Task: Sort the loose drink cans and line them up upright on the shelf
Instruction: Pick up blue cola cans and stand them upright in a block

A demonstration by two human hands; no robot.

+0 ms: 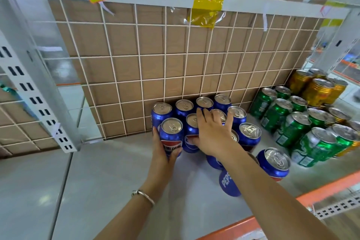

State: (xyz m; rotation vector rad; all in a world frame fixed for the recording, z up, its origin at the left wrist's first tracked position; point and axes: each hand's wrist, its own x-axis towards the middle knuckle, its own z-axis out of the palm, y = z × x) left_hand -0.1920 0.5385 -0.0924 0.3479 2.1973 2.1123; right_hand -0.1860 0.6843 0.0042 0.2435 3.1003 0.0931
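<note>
**A:** Where are the cans found?

**B:** The blue cans are bunched upright at the back of the shelf, against the wire grid. Green cans and gold cans are grouped to the right. One more blue can is half hidden under the right forearm, and whether it stands cannot be told.

**A:** How are the hands placed?

**B:** The front-left can is gripped round its wall by the left hand, thumb on one side and the rest curled round the other. The right hand is laid over the lids, its fingers spread and straight, with nothing pinched.

**A:** How is a can expected to handle?

**B:** The cans are probably full, so fairly heavy. The wall is thin and easily dented if squeezed, and the painted metal is smooth. A can is best taken round the middle of the wall, not by the rim — and slid rather than tipped, since touching neighbours are easily knocked over.
</note>
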